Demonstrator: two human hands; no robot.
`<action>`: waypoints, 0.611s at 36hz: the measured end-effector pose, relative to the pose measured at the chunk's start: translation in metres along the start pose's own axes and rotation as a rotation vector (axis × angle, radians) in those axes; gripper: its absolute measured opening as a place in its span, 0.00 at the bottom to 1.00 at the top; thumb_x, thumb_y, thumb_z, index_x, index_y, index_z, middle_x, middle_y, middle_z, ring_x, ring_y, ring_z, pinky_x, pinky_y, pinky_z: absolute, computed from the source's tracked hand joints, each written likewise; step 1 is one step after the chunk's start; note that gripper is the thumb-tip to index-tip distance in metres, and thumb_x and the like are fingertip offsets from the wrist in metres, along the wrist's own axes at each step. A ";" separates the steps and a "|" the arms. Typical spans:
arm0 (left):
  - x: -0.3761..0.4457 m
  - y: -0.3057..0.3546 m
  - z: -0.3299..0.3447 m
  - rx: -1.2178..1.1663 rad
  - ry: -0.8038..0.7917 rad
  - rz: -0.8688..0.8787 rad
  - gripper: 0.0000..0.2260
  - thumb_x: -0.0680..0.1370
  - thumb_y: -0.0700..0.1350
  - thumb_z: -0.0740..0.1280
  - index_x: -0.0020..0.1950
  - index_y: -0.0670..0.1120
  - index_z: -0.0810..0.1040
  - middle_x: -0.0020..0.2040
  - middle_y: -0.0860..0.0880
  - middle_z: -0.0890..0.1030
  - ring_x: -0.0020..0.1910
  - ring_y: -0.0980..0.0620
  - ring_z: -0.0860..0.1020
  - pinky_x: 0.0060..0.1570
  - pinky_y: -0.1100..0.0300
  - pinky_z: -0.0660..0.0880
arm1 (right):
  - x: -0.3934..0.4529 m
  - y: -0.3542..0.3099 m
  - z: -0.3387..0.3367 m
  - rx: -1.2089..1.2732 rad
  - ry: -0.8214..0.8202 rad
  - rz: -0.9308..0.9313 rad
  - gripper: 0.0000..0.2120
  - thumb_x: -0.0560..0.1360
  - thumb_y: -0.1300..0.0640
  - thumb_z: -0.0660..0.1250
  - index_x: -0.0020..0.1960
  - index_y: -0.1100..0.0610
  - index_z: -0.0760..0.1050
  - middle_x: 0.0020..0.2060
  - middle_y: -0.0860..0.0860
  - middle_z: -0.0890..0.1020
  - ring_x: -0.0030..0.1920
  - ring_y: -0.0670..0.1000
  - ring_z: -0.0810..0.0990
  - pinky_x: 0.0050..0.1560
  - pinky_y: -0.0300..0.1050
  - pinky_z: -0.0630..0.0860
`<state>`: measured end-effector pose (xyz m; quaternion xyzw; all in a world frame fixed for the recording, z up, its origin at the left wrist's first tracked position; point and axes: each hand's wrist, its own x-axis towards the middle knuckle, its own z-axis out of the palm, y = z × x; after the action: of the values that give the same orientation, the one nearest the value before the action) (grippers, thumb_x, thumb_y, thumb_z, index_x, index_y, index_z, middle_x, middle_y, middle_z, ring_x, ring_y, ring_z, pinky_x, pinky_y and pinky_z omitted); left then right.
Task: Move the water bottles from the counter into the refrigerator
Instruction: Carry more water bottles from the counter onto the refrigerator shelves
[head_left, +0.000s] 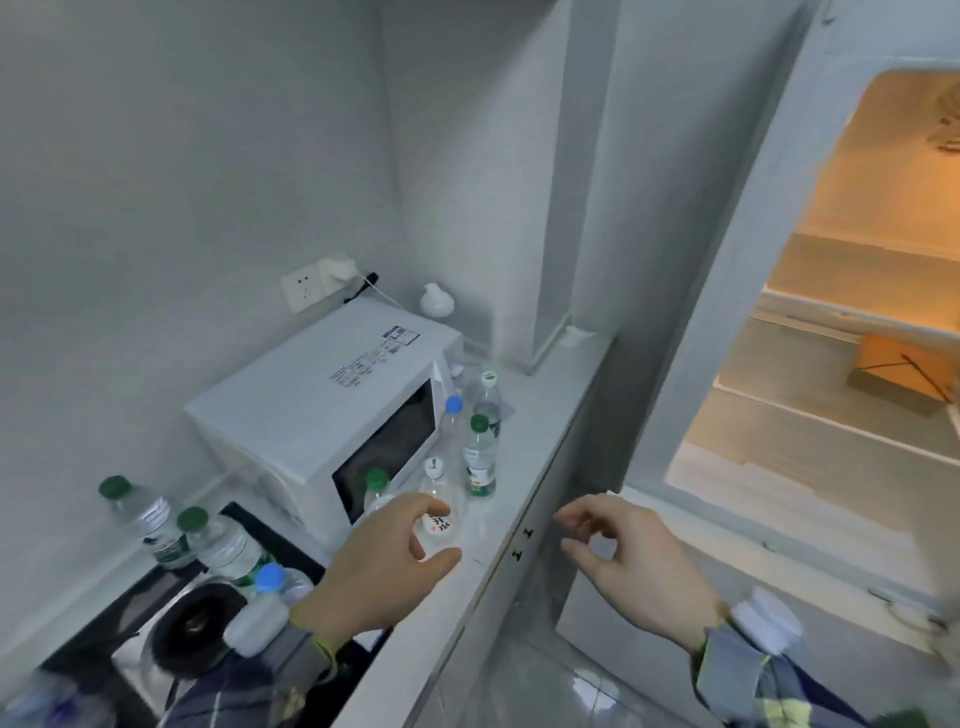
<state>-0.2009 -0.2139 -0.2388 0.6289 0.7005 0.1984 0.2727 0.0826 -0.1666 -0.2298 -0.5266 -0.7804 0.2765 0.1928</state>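
Note:
Several clear water bottles stand on the white counter (524, 447) in front of the microwave. My left hand (384, 564) curls its index finger and thumb round a white-capped bottle (440, 525) with a pale label. Just beyond it stand a green-capped bottle (480, 465), a blue-capped bottle (453, 415) and another bottle (489, 395). Part of one more green-capped bottle (375, 483) shows behind my fingers. My right hand (628, 561) hovers past the counter's edge, its fingers loosely curled and holding nothing. The refrigerator (737, 322) stands open at the right, lit inside.
A white microwave (317, 395) fills the back of the counter. At the left, more bottles (156, 525) stand beside a black cooktop with a dark pot (195, 626). A cardboard box (901, 371) lies on a refrigerator shelf. Cabinet doors (519, 545) run below the counter edge.

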 end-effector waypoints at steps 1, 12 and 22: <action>-0.003 -0.010 -0.004 0.009 0.004 -0.003 0.17 0.75 0.60 0.72 0.62 0.63 0.74 0.54 0.65 0.77 0.46 0.61 0.79 0.49 0.63 0.76 | 0.005 -0.004 0.010 0.003 -0.004 -0.004 0.10 0.76 0.51 0.70 0.55 0.39 0.77 0.46 0.34 0.79 0.51 0.36 0.77 0.51 0.31 0.73; -0.008 -0.071 -0.027 0.002 0.039 -0.140 0.19 0.76 0.58 0.72 0.66 0.60 0.74 0.62 0.65 0.72 0.47 0.57 0.76 0.58 0.59 0.75 | 0.061 -0.025 0.064 0.010 -0.125 -0.036 0.13 0.75 0.51 0.71 0.59 0.41 0.76 0.51 0.34 0.74 0.51 0.38 0.77 0.54 0.40 0.76; 0.010 -0.081 -0.028 0.019 0.109 -0.272 0.20 0.78 0.58 0.70 0.68 0.58 0.72 0.66 0.63 0.69 0.52 0.56 0.77 0.58 0.57 0.75 | 0.146 -0.002 0.075 -0.059 -0.210 -0.105 0.27 0.75 0.53 0.71 0.72 0.46 0.69 0.70 0.41 0.70 0.66 0.46 0.74 0.65 0.41 0.72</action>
<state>-0.2821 -0.2130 -0.2685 0.5190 0.7950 0.1868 0.2524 -0.0176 -0.0488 -0.2855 -0.4586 -0.8305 0.2969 0.1085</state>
